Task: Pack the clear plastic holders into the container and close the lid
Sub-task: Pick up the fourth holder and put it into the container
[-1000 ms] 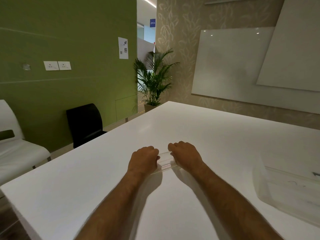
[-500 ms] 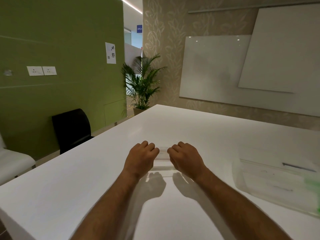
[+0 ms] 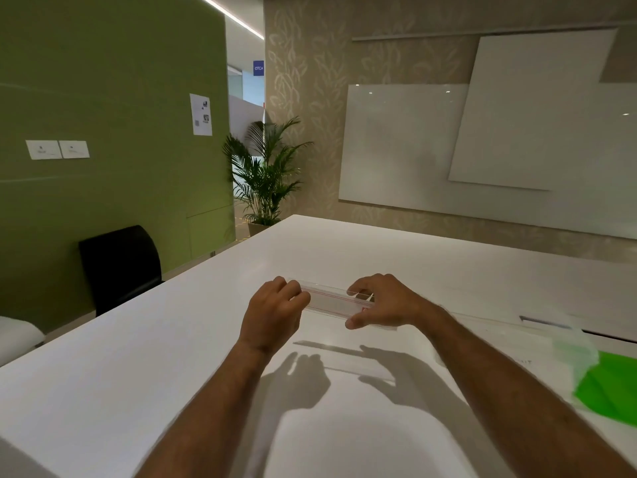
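A long clear plastic holder [image 3: 332, 300] with thin red lines hangs above the white table [image 3: 144, 353], held by both hands. My left hand [image 3: 272, 313] grips its left end with curled fingers. My right hand [image 3: 382, 301] pinches its right end between thumb and fingers. The holder's shadow falls on the table below it. At the right edge lies the clear plastic container [image 3: 537, 334], blurred, with a green lid or sheet [image 3: 610, 384] beside it.
A black chair [image 3: 120, 263] stands at the table's left side and part of a white chair [image 3: 17, 336] sits further left. A potted palm [image 3: 265, 174] and a whiteboard [image 3: 403, 143] are beyond the far edge.
Both hands have lifted the holder off the table and spread apart along it. The view has swung right, and the green piece has come into sight.
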### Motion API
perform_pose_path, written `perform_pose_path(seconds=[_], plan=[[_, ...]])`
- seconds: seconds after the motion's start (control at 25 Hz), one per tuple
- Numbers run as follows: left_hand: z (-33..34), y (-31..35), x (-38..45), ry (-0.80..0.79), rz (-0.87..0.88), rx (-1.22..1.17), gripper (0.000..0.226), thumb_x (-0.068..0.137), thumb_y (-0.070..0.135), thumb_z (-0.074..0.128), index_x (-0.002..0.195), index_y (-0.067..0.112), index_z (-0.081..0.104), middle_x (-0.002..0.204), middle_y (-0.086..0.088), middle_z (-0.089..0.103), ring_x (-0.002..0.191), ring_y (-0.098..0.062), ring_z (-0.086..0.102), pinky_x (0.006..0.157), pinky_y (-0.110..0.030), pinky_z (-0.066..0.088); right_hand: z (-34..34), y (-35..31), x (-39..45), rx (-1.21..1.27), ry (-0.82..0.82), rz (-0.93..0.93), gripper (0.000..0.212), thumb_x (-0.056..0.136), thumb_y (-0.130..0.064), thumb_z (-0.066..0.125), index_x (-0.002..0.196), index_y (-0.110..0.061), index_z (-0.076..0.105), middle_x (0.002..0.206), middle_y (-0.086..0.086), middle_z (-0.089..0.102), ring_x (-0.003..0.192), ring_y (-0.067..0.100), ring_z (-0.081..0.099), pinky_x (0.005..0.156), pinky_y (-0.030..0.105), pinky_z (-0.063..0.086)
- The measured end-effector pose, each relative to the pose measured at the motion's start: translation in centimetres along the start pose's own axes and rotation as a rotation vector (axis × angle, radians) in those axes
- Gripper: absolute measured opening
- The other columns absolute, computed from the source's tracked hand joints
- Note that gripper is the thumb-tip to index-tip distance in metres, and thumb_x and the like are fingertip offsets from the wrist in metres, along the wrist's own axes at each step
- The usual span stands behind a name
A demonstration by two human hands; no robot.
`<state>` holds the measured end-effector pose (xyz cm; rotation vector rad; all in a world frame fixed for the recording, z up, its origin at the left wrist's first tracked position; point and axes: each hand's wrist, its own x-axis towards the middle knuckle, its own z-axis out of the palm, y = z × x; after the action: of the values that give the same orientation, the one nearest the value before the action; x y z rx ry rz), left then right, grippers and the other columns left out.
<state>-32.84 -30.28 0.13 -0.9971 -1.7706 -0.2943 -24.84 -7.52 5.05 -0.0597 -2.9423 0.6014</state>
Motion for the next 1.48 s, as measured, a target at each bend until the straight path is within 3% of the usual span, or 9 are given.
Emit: perform_pose_path(seconds=[0.12, 0.32, 0.64, 0.76, 0.84, 0.96, 1.08, 1.2, 1.48], plan=[[0.5, 0.8, -0.7, -0.005, -0.046, -0.088, 0.014, 0.070, 0.005, 0.073, 0.081, 0.011, 0.067, 0.083, -0.005, 0.069, 0.074, -0.030, 0.059, 0.069, -0.037, 0.050, -0.6, -0.7, -0.9, -0.038, 0.049, 0.026, 0.082, 0.049, -0.063, 0.084, 0.119, -0.027, 0.062, 0.113, -0.009, 0.064, 0.099, 0.009, 0.060, 0.084, 0.027, 0.051], [1.4, 4.0, -1.0, -0.073, -0.145, -0.109, 0.055, 0.068, 0.041, 0.079, 0.111, 0.013, 0.061, 0.116, -0.009, 0.067, 0.102, -0.032, 0.060, 0.093, -0.044, 0.046, -1.3, -2.8, -2.0, -0.099, 0.156, 0.082, 0.088, 0.042, -0.073, 0.078, 0.117, -0.029, 0.062, 0.110, -0.007, 0.065, 0.086, 0.013, 0.060, 0.072, 0.023, 0.053], [1.4, 7.4, 0.5, 0.105, -0.294, -0.130, 0.064, 0.062, 0.035, 0.088, 0.111, 0.013, 0.051, 0.110, -0.011, 0.069, 0.103, -0.034, 0.062, 0.096, -0.051, 0.047, -2.1, -4.7, -3.9, -0.102, 0.159, 0.135, 0.070, 0.049, -0.071, 0.077, 0.103, -0.029, 0.062, 0.091, -0.011, 0.062, 0.067, 0.012, 0.059, 0.060, 0.019, 0.049], [1.3, 7.9, 0.6, 0.133, -0.281, -0.202, 0.062, 0.061, 0.026, 0.087, 0.111, 0.013, 0.054, 0.111, -0.011, 0.069, 0.104, -0.032, 0.062, 0.101, -0.050, 0.046, -3.0, -4.8, -4.7, 0.012, 0.156, 0.140, 0.069, 0.055, -0.083, 0.062, 0.098, -0.029, 0.067, 0.085, -0.012, 0.062, 0.063, 0.011, 0.061, 0.051, 0.016, 0.047], [0.9, 8.5, 0.7, 0.131, -0.368, -0.413, 0.065, 0.061, 0.024, 0.088, 0.115, 0.014, 0.054, 0.114, -0.009, 0.067, 0.105, -0.026, 0.063, 0.102, -0.038, 0.047, -4.0, -4.0, -4.9, 0.302, 0.196, 0.145, 0.061, 0.073, -0.078, 0.052, 0.098, -0.025, 0.069, 0.091, -0.006, 0.069, 0.067, 0.016, 0.068, 0.049, 0.022, 0.056], [0.1, 10.0, 1.1, 0.190, -0.626, -0.902, 0.062, 0.067, 0.025, 0.084, 0.118, 0.019, 0.049, 0.116, -0.005, 0.062, 0.104, -0.017, 0.062, 0.086, -0.024, 0.055, -5.2, -2.0, -5.4, 0.433, 0.228, 0.042, 0.026, 0.091, -0.035, 0.059, 0.115, -0.029, 0.064, 0.120, -0.006, 0.066, 0.102, 0.014, 0.066, 0.084, 0.032, 0.058], [-0.7, 10.8, 1.9, 0.202, -0.785, -1.506, 0.062, 0.073, 0.020, 0.080, 0.128, 0.016, 0.052, 0.120, -0.012, 0.067, 0.112, -0.027, 0.065, 0.090, -0.033, 0.056, -5.3, 0.0, -6.4, 0.093, 0.086, -0.088, 0.072, 0.072, -0.028, 0.079, 0.134, -0.043, 0.046, 0.135, -0.026, 0.045, 0.119, -0.005, 0.042, 0.093, 0.015, 0.032], [-1.1, 11.5, 2.2, 0.174, -0.773, -1.666, 0.055, 0.077, 0.013, 0.075, 0.127, 0.016, 0.055, 0.113, -0.014, 0.069, 0.108, -0.031, 0.066, 0.086, -0.033, 0.056, -4.8, 0.7, -6.8, -0.003, 0.043, -0.138, 0.089, 0.063, -0.042, 0.084, 0.139, -0.043, 0.038, 0.141, -0.021, 0.045, 0.119, 0.000, 0.041, 0.094, 0.018, 0.035], [-1.2, 13.1, 2.8, 0.169, -0.874, -1.787, 0.053, 0.071, 0.018, 0.078, 0.119, 0.032, 0.060, 0.109, -0.005, 0.071, 0.109, -0.025, 0.065, 0.089, -0.035, 0.052, -4.8, 1.3, -7.4, -0.060, 0.125, -0.168, 0.077, 0.058, -0.050, 0.083, 0.127, -0.036, 0.052, 0.121, -0.014, 0.062, 0.098, 0.014, 0.058, 0.069, 0.015, 0.054]])
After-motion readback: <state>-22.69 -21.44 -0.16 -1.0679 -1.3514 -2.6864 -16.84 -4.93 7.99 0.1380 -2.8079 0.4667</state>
